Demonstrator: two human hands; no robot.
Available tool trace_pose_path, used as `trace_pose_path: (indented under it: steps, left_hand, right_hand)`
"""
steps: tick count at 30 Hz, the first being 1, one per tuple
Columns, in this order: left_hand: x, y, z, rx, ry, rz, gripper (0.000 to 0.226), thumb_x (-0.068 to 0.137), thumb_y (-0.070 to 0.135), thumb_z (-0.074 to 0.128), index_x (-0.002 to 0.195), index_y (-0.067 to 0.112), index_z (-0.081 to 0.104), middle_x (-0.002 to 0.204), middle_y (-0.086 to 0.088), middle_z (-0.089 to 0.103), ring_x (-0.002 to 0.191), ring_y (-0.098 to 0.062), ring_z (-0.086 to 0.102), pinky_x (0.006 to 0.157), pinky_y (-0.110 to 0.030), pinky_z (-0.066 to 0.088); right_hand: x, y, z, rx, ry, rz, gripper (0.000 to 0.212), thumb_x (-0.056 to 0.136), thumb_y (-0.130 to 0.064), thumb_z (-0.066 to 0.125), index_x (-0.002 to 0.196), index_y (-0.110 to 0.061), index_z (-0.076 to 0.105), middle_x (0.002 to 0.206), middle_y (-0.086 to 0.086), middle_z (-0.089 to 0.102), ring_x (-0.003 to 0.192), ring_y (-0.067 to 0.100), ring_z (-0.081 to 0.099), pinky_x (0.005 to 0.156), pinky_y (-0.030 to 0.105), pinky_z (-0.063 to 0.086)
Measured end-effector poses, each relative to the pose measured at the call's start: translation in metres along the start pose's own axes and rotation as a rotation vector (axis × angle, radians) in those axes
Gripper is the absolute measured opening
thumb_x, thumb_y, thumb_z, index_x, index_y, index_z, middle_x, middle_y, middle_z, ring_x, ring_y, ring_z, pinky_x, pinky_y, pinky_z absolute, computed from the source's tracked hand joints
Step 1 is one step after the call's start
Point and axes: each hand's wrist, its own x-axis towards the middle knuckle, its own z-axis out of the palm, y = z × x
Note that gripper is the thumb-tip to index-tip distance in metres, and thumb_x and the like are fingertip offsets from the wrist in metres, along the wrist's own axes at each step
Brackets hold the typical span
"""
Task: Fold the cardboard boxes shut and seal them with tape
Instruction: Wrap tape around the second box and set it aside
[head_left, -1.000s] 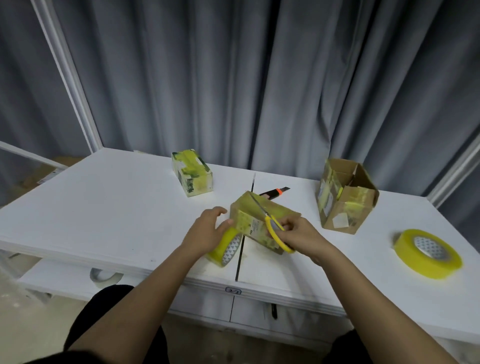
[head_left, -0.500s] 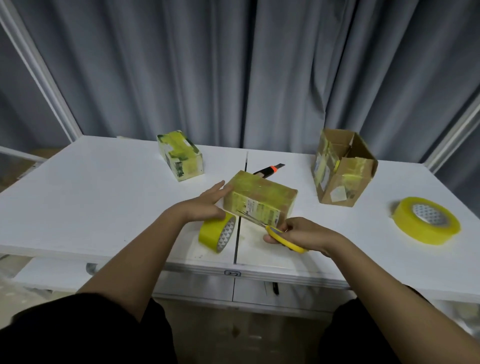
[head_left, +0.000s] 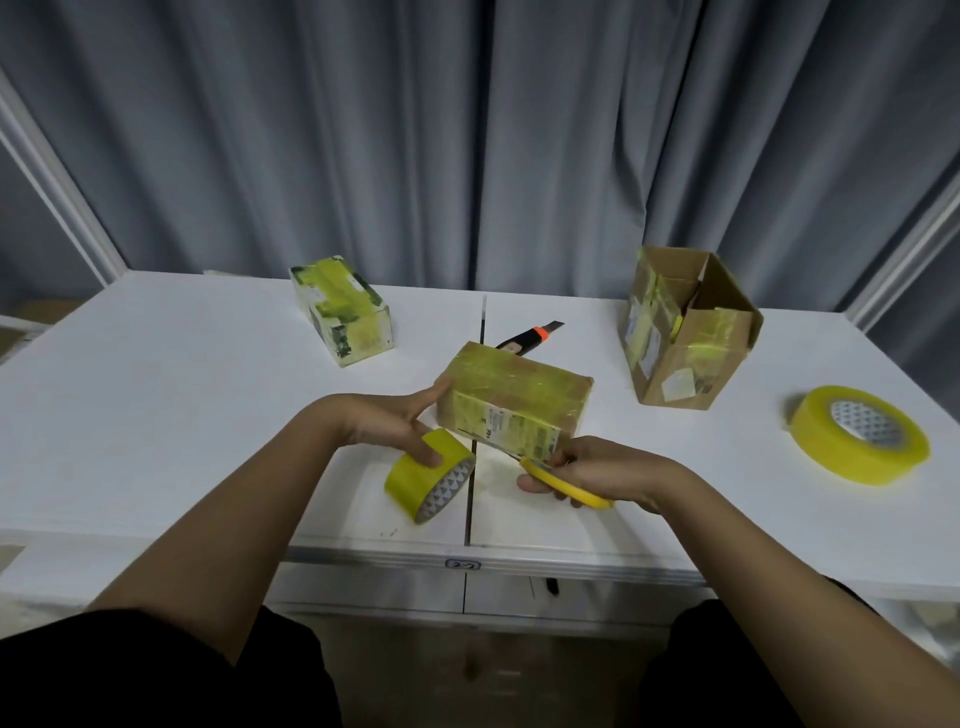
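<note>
I have lowered the scissors from the box top to its near bottom edge, so I judge I am cutting the strip free. My left hand (head_left: 387, 423) is pinching the tape roll (head_left: 428, 475) beside the closed box (head_left: 511, 402) on the bench (head_left: 156, 395); my right hand (head_left: 597, 470) is gripping the scissors (head_left: 563, 480).

Curtained packing station: table (head_left: 156, 395), curtains (head_left: 363, 130)

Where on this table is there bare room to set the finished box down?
Bare: the table's near-left stretch, left of the left hand, and the gap between the open box and the flat tape roll. Crowded: centre, around the taped box, cutter and scissors.
</note>
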Motion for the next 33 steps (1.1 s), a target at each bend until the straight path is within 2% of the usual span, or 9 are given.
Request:
trace_pose_path:
  steps: [2,5,7,10,16,21,26,30,33]
  left_hand:
    - [0.0,-0.003,-0.001,-0.014,0.007,0.013,0.106,0.085,0.012,0.07,0.148,0.041,-0.01,0.144,0.002,0.041,0.116,-0.017,0.058,0.099,-0.031,0.047]
    - [-0.002,-0.003,0.001,-0.008,0.046,0.027,0.103,0.085,0.01,0.068,0.148,0.044,-0.007,0.152,0.006,0.027,0.118,-0.022,0.054,0.103,-0.038,0.045]
    - [-0.004,-0.003,0.002,-0.016,0.057,0.019,0.101,0.086,0.009,0.066,0.148,0.045,-0.005,0.154,0.009,0.018,0.12,-0.02,0.05,0.097,-0.035,0.049]
    - [-0.006,-0.003,0.003,-0.025,0.064,0.006,0.098,0.087,0.008,0.064,0.148,0.046,-0.003,0.153,0.007,0.018,0.114,-0.017,0.05,0.078,-0.023,0.053]
    - [-0.006,-0.004,0.009,-0.004,0.15,0.011,0.077,0.092,0.039,0.055,0.148,0.044,0.003,0.154,0.009,0.018,0.118,-0.012,0.046,0.073,-0.019,0.053]
    - [-0.007,-0.005,0.008,0.052,0.165,-0.004,0.083,0.089,0.039,0.06,0.149,0.044,0.003,0.152,0.011,0.021,0.108,-0.012,0.053,0.072,-0.023,0.055]
    - [-0.008,-0.007,0.009,-0.056,0.134,-0.015,0.087,0.089,0.029,0.064,0.149,0.045,0.003,0.149,0.012,0.022,0.114,-0.017,0.052,0.083,-0.033,0.056]
    - [-0.008,-0.007,0.01,-0.064,0.134,-0.021,0.086,0.089,0.03,0.063,0.148,0.046,0.002,0.142,0.012,0.027,0.117,-0.019,0.051,0.088,-0.037,0.054]
    - [-0.008,-0.008,0.012,-0.073,0.148,-0.022,0.085,0.09,0.03,0.063,0.148,0.046,0.002,0.14,0.013,0.028,0.118,-0.019,0.05,0.09,-0.038,0.053]
  right_hand:
    - [0.003,0.0,-0.003,0.004,-0.004,0.005,0.013,0.083,-0.052,0.066,0.079,-0.048,0.054,0.074,-0.025,0.056,0.075,-0.002,0.054,0.065,0.013,0.04]
    - [0.009,-0.002,-0.003,-0.012,-0.032,-0.018,0.015,0.085,-0.05,0.064,0.094,-0.048,0.053,0.076,-0.027,0.054,0.075,-0.003,0.053,0.064,0.01,0.038]
    - [0.012,-0.002,-0.004,0.006,-0.025,-0.015,0.015,0.084,-0.052,0.065,0.092,-0.05,0.053,0.081,-0.028,0.054,0.078,-0.003,0.053,0.065,0.01,0.038]
    - [0.015,-0.001,-0.007,0.026,-0.007,0.016,0.013,0.079,-0.056,0.067,0.08,-0.05,0.055,0.082,-0.023,0.058,0.081,0.001,0.055,0.066,0.014,0.043]
    - [0.017,-0.002,-0.01,0.044,0.006,0.024,0.014,0.079,-0.053,0.069,0.076,-0.046,0.057,0.072,-0.018,0.066,0.074,0.007,0.058,0.061,0.014,0.051]
    - [0.01,0.002,-0.012,0.063,-0.007,0.024,0.015,0.08,-0.051,0.069,0.079,-0.042,0.057,0.081,-0.014,0.062,0.078,0.008,0.058,0.066,0.018,0.051]
    - [0.005,0.015,-0.006,0.08,-0.04,0.02,0.014,0.08,-0.049,0.069,0.084,-0.041,0.058,0.085,-0.008,0.06,0.077,0.01,0.055,0.067,0.018,0.049]
    - [0.008,0.016,-0.001,0.031,-0.047,0.079,0.039,0.078,-0.055,0.069,0.092,-0.018,0.068,0.088,0.0,0.062,0.08,0.013,0.057,0.075,0.025,0.051]
    - [0.01,0.008,0.002,0.072,-0.064,0.055,0.025,0.081,-0.052,0.068,0.087,-0.028,0.062,0.082,-0.007,0.06,0.071,0.006,0.057,0.064,0.017,0.05]
